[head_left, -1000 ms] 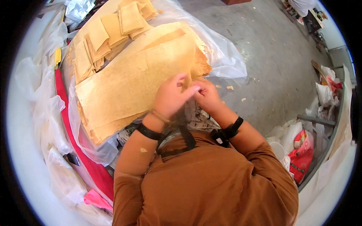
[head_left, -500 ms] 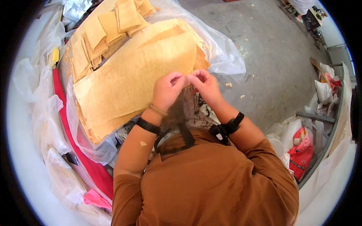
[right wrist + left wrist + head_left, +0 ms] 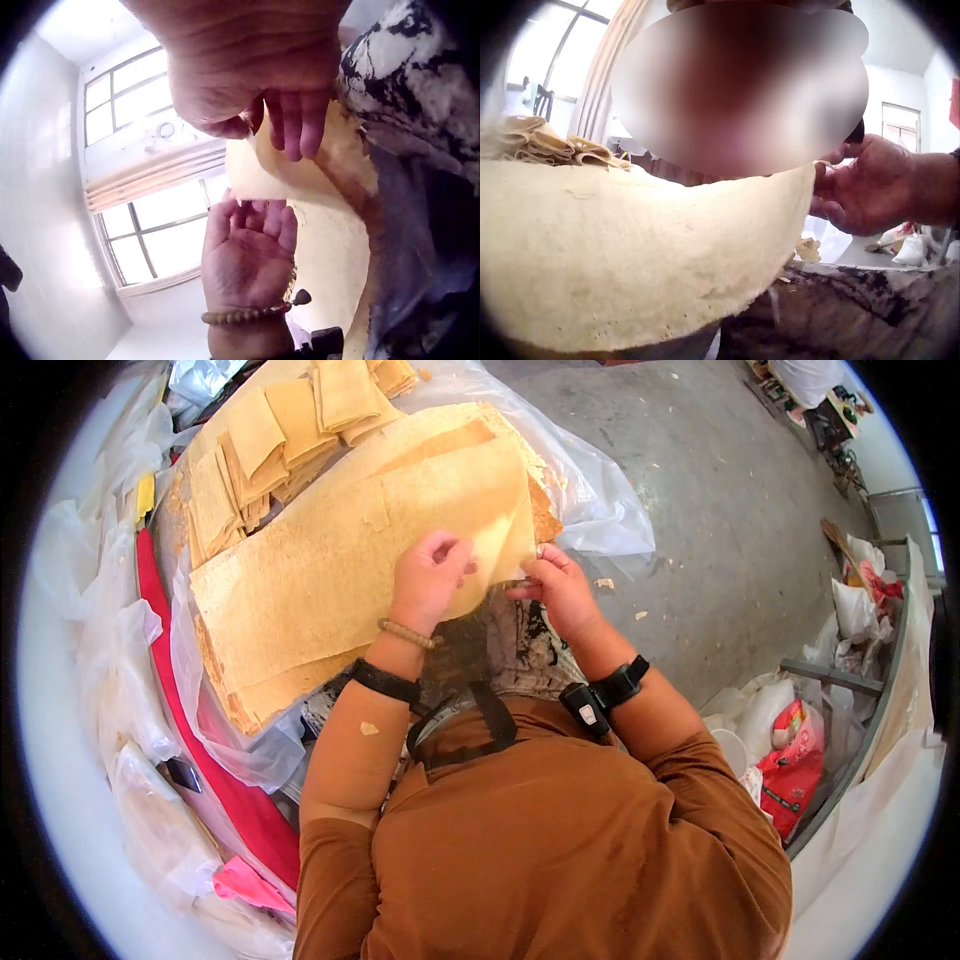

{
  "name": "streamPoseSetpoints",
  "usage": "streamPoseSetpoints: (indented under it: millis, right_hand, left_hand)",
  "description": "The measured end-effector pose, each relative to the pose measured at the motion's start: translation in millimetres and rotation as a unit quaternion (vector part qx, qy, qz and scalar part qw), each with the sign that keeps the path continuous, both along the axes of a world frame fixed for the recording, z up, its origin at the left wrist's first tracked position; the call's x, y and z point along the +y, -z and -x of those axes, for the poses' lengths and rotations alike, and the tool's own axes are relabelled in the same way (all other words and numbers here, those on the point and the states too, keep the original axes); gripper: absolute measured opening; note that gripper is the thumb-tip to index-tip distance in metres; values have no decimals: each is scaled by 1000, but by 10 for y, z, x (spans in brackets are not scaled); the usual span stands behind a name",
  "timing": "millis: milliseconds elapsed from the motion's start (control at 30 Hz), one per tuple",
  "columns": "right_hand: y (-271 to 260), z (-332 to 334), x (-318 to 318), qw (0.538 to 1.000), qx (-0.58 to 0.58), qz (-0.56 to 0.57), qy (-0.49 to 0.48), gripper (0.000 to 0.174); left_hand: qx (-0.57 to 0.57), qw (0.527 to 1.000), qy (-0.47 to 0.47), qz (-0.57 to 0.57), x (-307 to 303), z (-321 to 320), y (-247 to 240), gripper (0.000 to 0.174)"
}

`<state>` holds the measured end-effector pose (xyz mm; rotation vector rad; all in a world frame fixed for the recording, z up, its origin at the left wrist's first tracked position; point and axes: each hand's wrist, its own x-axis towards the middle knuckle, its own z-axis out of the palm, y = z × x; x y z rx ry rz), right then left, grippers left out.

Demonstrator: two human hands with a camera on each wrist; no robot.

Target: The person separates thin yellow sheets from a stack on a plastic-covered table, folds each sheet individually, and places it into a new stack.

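A stack of wide, thin, yellow crepe-like sheets (image 3: 320, 570) with ragged, flaky edges lies in front of the person. The top sheet (image 3: 645, 247) is partly lifted and curves down along its near edge. My right hand (image 3: 562, 588) pinches this sheet's right corner between thumb and finger, its other fingers extended. To its left, my left hand (image 3: 430, 582), with a bead bracelet (image 3: 244, 315) at the wrist, is over the sheet's near edge. In the right wrist view its palm faces the camera, and the loosely bent fingers are right at the sheet's edge.
Folded yellow sheets (image 3: 285, 430) are piled beyond the stack. Clear plastic film (image 3: 600, 510) lies underneath and spreads to the right. A red strip (image 3: 205, 710) runs along the left. Bags and a red package (image 3: 795, 780) sit low at the right, by a metal bar (image 3: 835, 676).
Both hands came together at the sheet's near right edge, then parted. The left hand has moved left and up, the right hand slightly right, with the sheet's corner now spread between them.
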<state>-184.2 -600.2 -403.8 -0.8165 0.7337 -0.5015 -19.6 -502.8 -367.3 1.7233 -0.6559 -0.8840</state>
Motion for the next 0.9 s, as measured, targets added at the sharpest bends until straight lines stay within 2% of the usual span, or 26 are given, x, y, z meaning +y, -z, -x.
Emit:
streamPoseSetpoints:
  millis: [233, 267, 333, 367, 433, 467, 567, 600, 700, 800, 900]
  right_hand:
    - [134, -94, 49, 978, -4, 195, -71, 9]
    - [153, -95, 44, 980, -6, 185, -72, 9]
    - [125, -101, 62, 984, -10, 163, -73, 9]
    - [141, -92, 56, 992, -8, 116, -45, 9]
    - [136, -22, -10, 1000, -6, 23, 10, 10]
    - [120, 20, -46, 1000, 3, 11, 22, 13]
    - [215, 134, -173, 999, 41, 15, -23, 17]
    - [209, 125, -193, 996, 73, 20, -35, 22]
    - [-189, -102, -242, 963, 160, 213, -41, 33]
    - [-11, -394, -490, 914, 221, 339, -42, 39]
    - [67, -549, -682, 886, 321, 332, -55, 39]
  left_hand:
    - [-118, 990, 79, 10, -3, 199, -100, 34]
    - [-128, 988, 88, 8, 6, 181, -99, 34]
    - [-209, 972, 67, -86, 4, 119, -133, 32]
    - [-250, 957, 55, -133, 12, 63, -154, 32]
    - [-110, 992, -31, -59, 60, -77, -70, 28]
    - [-37, 996, -73, -22, 92, -136, -31, 27]
    - [-41, 994, -93, -29, 226, -276, -64, 25]
    - [-82, 995, -54, -29, 254, -275, -27, 24]
    - [-185, 981, 47, -28, 334, -158, 35, 21]
    - [-247, 963, 107, -20, 268, 70, -36, 22]
    - [-323, 941, 102, -26, 299, 74, -31, 24]
